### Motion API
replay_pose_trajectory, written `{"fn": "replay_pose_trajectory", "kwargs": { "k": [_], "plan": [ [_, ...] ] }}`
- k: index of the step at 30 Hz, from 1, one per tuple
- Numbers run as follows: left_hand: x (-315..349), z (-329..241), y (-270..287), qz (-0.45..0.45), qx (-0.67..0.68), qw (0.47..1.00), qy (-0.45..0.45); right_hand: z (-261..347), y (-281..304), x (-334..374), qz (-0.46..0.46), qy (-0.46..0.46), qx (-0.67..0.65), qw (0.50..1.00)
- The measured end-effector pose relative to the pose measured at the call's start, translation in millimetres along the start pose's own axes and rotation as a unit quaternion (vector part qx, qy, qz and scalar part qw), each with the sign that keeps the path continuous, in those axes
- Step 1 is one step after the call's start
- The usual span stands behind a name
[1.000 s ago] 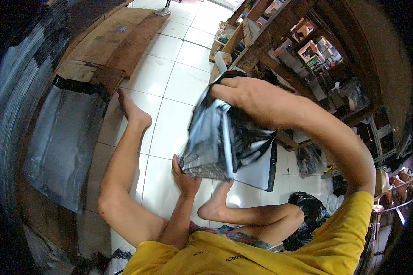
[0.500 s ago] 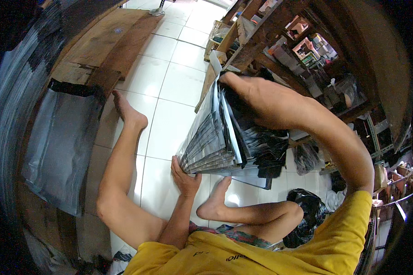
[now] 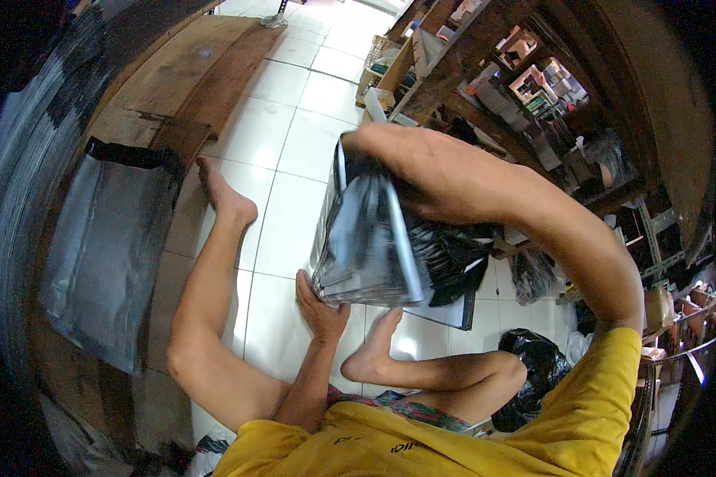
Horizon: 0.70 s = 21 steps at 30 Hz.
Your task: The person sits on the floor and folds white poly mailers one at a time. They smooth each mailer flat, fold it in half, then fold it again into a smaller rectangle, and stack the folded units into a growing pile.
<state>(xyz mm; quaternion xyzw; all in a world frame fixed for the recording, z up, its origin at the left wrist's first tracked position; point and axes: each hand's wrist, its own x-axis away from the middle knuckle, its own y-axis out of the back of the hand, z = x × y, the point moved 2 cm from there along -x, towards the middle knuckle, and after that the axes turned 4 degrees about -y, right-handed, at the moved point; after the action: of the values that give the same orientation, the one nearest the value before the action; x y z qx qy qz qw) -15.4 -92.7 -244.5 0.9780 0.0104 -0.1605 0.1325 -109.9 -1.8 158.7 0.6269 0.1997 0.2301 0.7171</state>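
Note:
A thick stack of grey and black plastic bags (image 3: 356, 238) stands fanned out over the floor between my legs. My left hand (image 3: 322, 312) is closed round its lower left corner, thumb on the near side. At the far upper edge my right hand (image 3: 386, 151) bends over the bags and grips them, its fingertips largely hidden. Some bags in the middle are smeared by motion. Black bag ends (image 3: 461, 258) spread out under my right forearm. Beneath them a flat dark-edged sheet (image 3: 449, 312) shows on the floor.
Flat grey plastic bags (image 3: 107, 246) lie on a wooden bench (image 3: 191, 75) at my left. Wooden shelving (image 3: 445, 103) full of goods runs along the right. A black plastic bag (image 3: 525, 358) sits past my right knee. A basket (image 3: 374, 67) stands at the far end.
My right hand has moved slightly left and toward me, pulling the upper edge of the bags over. The stack's fanned edges now blur and fold. My left hand stays at its corner.

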Motion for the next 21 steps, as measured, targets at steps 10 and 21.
{"fn": "replay_pose_trajectory", "kwargs": {
  "k": [10, 21],
  "plan": [
    [-0.9, 2.1, -1.4, -0.008, -0.012, 1.0, 0.005, 1.1, 2.2, 14.3, 0.085, -0.25, 0.124, 0.957],
    [-1.8, 0.5, 0.4, -0.01, -0.011, 1.0, 0.006, -2.3, -5.8, 19.3, 0.049, -0.247, 0.085, 0.964]
  ]
}}
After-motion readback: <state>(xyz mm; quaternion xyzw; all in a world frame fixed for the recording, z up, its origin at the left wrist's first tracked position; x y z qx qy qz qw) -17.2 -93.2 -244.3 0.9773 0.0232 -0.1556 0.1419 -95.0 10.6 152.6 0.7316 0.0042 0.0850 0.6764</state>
